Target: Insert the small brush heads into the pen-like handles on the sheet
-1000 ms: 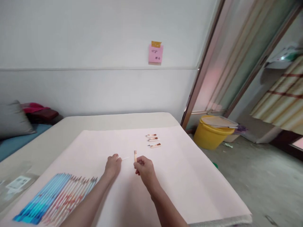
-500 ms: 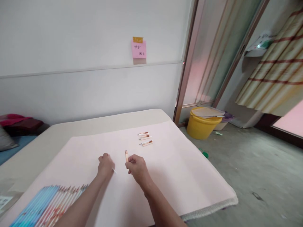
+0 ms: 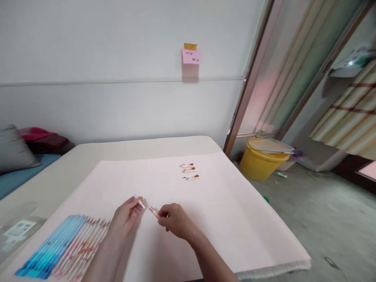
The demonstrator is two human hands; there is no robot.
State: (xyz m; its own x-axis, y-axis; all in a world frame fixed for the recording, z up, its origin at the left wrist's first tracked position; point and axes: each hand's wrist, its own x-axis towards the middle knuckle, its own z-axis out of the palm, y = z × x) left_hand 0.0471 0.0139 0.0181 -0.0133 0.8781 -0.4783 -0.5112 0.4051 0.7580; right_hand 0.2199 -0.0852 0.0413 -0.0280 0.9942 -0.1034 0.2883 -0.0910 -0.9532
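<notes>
Pink cloth (image 3: 235, 219) covers the counter. Three short pieces (image 3: 190, 171) lie seemingly done, and the pen row (image 3: 64, 244) looks untouched. Fingers of the left hand (image 3: 126, 215) pinch a white tip (image 3: 141, 203), those of the right hand (image 3: 174, 221) a tan barrel (image 3: 154, 212), nearly touching.

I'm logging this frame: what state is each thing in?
Left hand: pinching thin white stick.
Right hand: pinching short peach tube, tilted toward the stick.
Pens: lying in a side-by-side row.
Small pieces: lying loose on pink cloth.
Yellow bucket: lid resting on top.
Pink note: taped to wall.
</notes>
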